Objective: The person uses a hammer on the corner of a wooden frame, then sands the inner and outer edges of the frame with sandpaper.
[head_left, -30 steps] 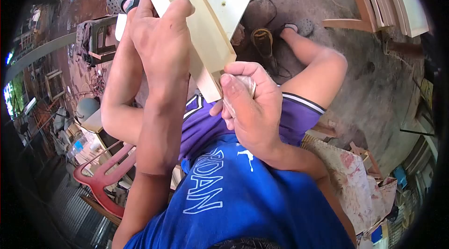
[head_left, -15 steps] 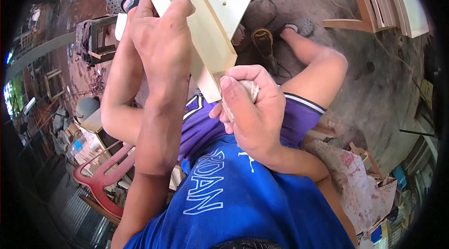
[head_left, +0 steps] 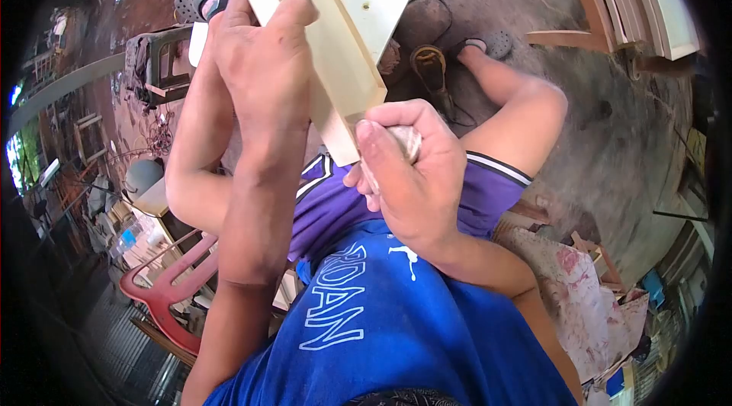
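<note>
— Looking down from the head camera, where does the wooden piece point(head_left: 343, 48) sit?
— It runs from twelve o'clock toward the centre, a pale board tilted over the knees.
— And the left hand point(head_left: 263, 70)?
— It sits at eleven o'clock, fingers curled tight over the board's long edge.
— The right hand point(head_left: 408, 177)?
— Just right of centre, at three o'clock of the board's lower end. It is closed in a fist around a small pale pad point(head_left: 409, 141), which touches that end.
— Anything around them?
— A grinder point(head_left: 428, 67) lies on the floor at one o'clock, and a red chair point(head_left: 164, 292) stands at eight.
</note>
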`<state>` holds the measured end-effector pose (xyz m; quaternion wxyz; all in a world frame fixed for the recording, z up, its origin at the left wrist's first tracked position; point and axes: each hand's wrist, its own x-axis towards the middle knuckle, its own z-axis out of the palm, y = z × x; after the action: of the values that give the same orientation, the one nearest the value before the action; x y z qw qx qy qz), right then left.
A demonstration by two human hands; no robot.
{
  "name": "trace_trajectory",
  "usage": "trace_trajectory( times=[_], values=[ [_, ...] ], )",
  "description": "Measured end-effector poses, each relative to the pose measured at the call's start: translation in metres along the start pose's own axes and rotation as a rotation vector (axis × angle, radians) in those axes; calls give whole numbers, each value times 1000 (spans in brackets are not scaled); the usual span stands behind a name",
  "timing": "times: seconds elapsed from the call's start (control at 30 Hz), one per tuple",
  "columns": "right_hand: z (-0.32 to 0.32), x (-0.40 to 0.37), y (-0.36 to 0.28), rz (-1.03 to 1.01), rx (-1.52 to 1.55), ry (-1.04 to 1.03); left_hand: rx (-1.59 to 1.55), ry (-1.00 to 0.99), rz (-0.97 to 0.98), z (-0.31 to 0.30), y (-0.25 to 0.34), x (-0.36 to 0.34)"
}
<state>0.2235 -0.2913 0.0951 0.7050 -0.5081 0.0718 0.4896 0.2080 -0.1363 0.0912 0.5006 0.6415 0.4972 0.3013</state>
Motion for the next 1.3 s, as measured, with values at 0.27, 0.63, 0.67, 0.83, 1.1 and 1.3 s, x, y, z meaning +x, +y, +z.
trace_trajectory(
  times=[0.27, 0.63, 0.67, 0.83, 1.1, 1.3],
  values=[
    [-7, 12, 10, 1, -198, -103, 39, 9, -78, -13, 0, 0],
    [-17, -2, 18, -63, 19, -129, 23, -28, -54, -12, 6, -3],
    [-14, -4, 23, -149, 68, -133, 23, -29, -55, -13, 3, -3],
    [-18, 1, 17, -37, -49, -175, 145, -123, 16, -32, -14, 10],
    [-20, 2, 21, 43, -123, -127, 146, 37, -92, -11, 5, 3],
    [-19, -1, 26, 39, -65, -134, 117, 30, -120, -15, -1, 3]
  ],
)
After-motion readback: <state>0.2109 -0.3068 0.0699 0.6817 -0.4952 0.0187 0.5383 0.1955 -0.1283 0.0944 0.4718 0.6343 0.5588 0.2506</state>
